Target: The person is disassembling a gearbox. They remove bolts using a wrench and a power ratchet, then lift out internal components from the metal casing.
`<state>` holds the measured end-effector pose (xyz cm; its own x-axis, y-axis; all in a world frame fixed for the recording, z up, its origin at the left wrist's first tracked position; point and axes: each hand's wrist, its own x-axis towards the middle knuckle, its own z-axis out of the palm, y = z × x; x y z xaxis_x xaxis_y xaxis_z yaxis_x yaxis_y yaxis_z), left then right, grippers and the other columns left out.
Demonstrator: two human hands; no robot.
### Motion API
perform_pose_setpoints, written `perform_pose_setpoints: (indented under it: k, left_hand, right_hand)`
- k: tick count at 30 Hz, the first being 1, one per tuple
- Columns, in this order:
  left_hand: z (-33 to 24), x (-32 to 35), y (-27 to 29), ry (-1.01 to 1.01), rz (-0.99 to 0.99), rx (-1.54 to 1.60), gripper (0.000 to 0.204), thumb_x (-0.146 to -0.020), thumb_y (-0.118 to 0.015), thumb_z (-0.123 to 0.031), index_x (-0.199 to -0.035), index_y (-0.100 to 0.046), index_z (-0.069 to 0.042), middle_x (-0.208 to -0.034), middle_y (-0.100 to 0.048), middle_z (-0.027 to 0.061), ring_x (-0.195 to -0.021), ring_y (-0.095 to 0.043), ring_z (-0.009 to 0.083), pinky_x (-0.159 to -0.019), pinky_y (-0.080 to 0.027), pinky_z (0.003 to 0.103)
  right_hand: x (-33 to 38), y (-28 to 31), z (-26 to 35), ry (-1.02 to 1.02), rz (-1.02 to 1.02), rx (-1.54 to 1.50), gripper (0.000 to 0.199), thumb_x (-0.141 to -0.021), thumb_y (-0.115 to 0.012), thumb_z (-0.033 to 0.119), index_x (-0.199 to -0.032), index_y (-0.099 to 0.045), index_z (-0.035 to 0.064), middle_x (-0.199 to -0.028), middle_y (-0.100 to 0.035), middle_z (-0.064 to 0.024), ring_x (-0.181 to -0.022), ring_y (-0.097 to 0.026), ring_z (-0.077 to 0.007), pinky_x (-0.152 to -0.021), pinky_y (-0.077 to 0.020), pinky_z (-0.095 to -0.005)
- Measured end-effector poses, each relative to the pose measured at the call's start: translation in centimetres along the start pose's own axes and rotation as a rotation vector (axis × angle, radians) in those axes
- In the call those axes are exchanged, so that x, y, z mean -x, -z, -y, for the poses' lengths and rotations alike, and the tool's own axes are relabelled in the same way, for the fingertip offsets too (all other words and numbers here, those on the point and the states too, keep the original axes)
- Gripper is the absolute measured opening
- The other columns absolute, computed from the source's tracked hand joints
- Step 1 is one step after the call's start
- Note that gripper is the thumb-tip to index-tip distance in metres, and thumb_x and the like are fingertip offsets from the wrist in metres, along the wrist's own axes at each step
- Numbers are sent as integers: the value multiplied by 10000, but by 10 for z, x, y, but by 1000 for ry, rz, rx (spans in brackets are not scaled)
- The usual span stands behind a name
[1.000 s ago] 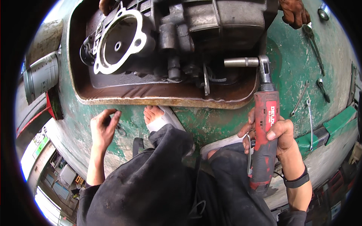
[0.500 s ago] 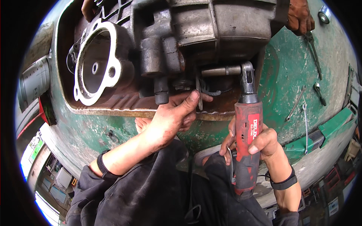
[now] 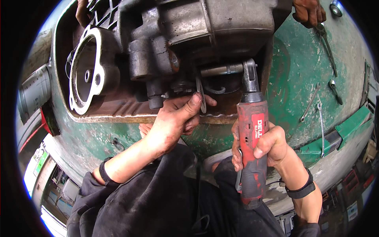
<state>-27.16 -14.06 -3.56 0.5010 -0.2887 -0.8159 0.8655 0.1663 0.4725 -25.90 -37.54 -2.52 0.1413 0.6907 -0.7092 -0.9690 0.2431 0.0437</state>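
Observation:
My right hand [image 3: 274, 144] grips a red and black cordless ratchet wrench [image 3: 251, 158] that stands upright in the view. A socket or extension bar [image 3: 223, 70] runs left from its head to the underside of a large grey metal gearbox-like housing [image 3: 233, 21]; the bar's far end is hidden. Closed at the housing's lower edge, my left hand [image 3: 175, 118] has its thumb against a thin, curved metal plate [image 3: 201, 93]. Beside the plate a bolt head [image 3: 182, 86] shows in shadow. A round flanged opening [image 3: 102, 75] forms the housing's left end.
The housing rests in a rusty metal tray [image 3: 130, 118] on a green worktop [image 3: 290, 98]. Another person's hand [image 3: 310, 11] is at the upper right, near pliers [image 3: 327, 47]; more fingers [image 3: 82, 14] show upper left. Spanners [image 3: 321, 126] lie on the right. A grey bucket [image 3: 34, 89] stands left.
The housing has shifted left within the tray. My right hand and the ratchet wrench have moved slightly left and up with it. My left hand stays at the plate.

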Motion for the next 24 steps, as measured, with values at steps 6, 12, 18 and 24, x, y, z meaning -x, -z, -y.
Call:
perform_pose_setpoints:
  k: [6,12,18,24]
  left_hand:
    - [2,-1,0,-24,13,20,571,-976,-443,-522,-1123,-579,12,-532,-326,-63,-473,-261,43,-473,-229,214]
    - [0,-1,-1,4,9,100,468,-988,-492,-456,-1085,-634,-20,-554,-342,-57,-505,-306,50,-466,-242,223]
    - [0,-3,-5,34,44,131,614,-967,-378,-591,-1053,-529,-1,-516,-326,-37,-452,-246,63,-448,-208,224]
    - [6,-7,-12,40,125,304,608,-949,-319,-639,-989,-450,-46,-512,-320,-24,-424,-221,71,-418,-192,222]
  right_hand:
    - [2,-4,-1,28,-45,24,505,-459,-576,34,-956,-508,-27,-671,-610,-246,-543,-606,-383,-556,-518,-463]
    - [3,-6,-1,24,-57,5,499,-464,-579,35,-955,-510,-26,-670,-610,-242,-538,-605,-381,-549,-518,-462]
    - [5,-7,-1,24,-72,-7,490,-468,-581,38,-949,-510,-24,-676,-613,-239,-549,-609,-383,-546,-523,-464]
    - [5,-6,-2,23,-56,-12,488,-473,-580,51,-950,-510,-26,-685,-616,-245,-557,-610,-383,-553,-530,-463]
